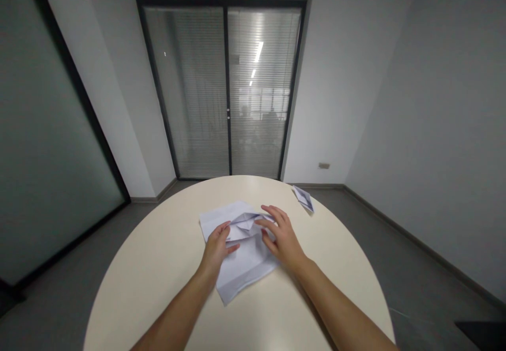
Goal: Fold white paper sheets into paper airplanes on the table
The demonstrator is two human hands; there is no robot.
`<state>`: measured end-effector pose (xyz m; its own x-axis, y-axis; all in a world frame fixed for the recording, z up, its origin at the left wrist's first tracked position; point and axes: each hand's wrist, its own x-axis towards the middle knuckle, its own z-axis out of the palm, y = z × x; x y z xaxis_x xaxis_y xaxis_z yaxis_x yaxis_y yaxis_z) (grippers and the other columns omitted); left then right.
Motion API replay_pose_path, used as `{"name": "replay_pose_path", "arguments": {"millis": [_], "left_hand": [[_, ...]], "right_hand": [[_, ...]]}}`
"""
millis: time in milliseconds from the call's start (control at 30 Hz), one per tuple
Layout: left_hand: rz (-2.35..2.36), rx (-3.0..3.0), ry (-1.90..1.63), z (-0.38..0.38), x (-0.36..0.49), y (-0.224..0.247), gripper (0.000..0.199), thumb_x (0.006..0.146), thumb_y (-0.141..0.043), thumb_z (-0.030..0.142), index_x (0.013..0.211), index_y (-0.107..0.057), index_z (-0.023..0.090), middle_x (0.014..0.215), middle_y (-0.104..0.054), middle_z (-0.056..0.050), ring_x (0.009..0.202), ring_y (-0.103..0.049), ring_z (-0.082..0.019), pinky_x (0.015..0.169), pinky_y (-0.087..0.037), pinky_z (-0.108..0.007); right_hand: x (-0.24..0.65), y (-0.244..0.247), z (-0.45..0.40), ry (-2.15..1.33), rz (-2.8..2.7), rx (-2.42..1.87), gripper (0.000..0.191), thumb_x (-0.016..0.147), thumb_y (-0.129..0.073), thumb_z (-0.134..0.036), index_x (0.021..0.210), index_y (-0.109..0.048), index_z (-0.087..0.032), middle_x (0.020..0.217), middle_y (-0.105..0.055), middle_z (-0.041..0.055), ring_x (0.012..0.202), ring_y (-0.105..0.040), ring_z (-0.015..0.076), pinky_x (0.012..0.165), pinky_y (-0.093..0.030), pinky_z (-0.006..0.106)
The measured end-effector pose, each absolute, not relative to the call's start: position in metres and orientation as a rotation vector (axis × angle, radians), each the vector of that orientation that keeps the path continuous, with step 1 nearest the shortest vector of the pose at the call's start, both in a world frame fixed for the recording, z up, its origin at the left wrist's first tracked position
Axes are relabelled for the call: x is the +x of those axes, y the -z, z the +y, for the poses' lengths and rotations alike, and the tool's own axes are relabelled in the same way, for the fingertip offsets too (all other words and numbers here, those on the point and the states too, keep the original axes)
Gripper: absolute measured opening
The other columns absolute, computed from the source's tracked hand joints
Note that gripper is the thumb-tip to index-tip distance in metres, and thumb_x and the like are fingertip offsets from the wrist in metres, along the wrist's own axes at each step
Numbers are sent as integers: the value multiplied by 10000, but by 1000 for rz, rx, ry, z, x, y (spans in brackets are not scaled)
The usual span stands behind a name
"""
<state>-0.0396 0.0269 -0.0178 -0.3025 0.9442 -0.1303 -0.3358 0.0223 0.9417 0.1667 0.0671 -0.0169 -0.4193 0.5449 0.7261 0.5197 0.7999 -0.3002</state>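
Observation:
A folded piece of white paper with several creases and a raised flap is held just above the white sheets. My left hand grips its left end with the fingertips, the thumb stretched out below. At its right end is my right hand, open, with fingers spread and the fingertips at the paper's edge; whether they touch it is hard to tell. Under both hands lie flat white paper sheets, partly covered by the hands and the folded piece.
Another small folded paper lies near the far right edge of the round cream table. Beyond the table stand a glass door with blinds and grey walls. A frosted glass panel is on the left.

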Motion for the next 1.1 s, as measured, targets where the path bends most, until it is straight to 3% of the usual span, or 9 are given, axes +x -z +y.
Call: {"name": "replay_pose_path", "arguments": {"millis": [133, 233, 467, 667, 767, 900, 1000, 1100], "left_hand": [[1212, 740, -1523, 25, -38, 17, 233, 912, -596, 186, 1127, -682, 162, 1306, -608, -125, 1082, -650, -225, 638, -622, -237], [1192, 718, -1515, 24, -38, 18, 224, 899, -626, 197, 1113, -686, 167, 1303, -603, -125, 1029, -675, -210, 643, -623, -244], [1138, 596, -1507, 31, -37, 23, 210, 940, -577, 241, 1107, -651, 137, 1151, -666, -136, 728, -698, -154, 603, -619, -298], [1151, 487, -1572, 35, -45, 19, 155, 936, -557, 216, 1031, -658, 146, 1026, -703, -108, 729, -689, -173, 560, -608, -305], [1172, 489, -1548, 36, -50, 17, 143, 927, -562, 233, 993, -660, 152, 1015, -712, -101, 763, -692, -181, 579, -602, -297], [1178, 593, -1544, 34, -51, 17, 192, 901, -590, 336, 1001, -661, 189, 1021, -709, -72, 854, -684, -203, 628, -589, -301], [1206, 765, -1546, 30, -51, 17, 303, 835, -641, 460, 967, -654, 188, 942, -703, -56, 850, -669, -219, 638, -556, -289], [1237, 902, -1536, 25, -51, 16, 415, 757, -670, 569, 918, -639, 188, 886, -688, -35, 808, -648, -214, 647, -522, -281]], "right_hand": [[155, 14, 59, 215, -2162, -884, 362, 889, -635, -214, 1222, -671, -351, 1527, -451, 48, 1421, -323, 328, 1150, -256, 584], [152, 15, 55, 308, -2177, -901, 276, 908, -645, -238, 1146, -696, -367, 1478, -517, 26, 1421, -329, 328, 1149, -200, 607], [157, 16, 57, 366, -2263, -736, 166, 928, -624, -194, 992, -708, -322, 1336, -646, -11, 1394, -390, 275, 1162, -185, 526], [163, 17, 61, 368, -2236, -670, 89, 956, -603, -216, 959, -675, -270, 1286, -677, 9, 1382, -408, 268, 1143, -213, 498], [166, 13, 59, 314, -2236, -651, 80, 953, -601, -225, 988, -665, -257, 1153, -721, 29, 1292, -492, 267, 1089, -275, 472], [167, 7, 56, 189, -2155, -782, 115, 968, -570, -235, 1032, -666, -242, 929, -744, 41, 989, -618, 225, 925, -372, 408], [168, 5, 58, 180, -2130, -868, 154, 953, -570, -181, 1044, -683, -232, 878, -729, 42, 816, -607, 196, 816, -389, 374], [170, 4, 60, 233, -2127, -955, 235, 903, -592, -118, 1077, -704, -227, 872, -674, 58, 817, -577, 211, 743, -394, 347]]}}
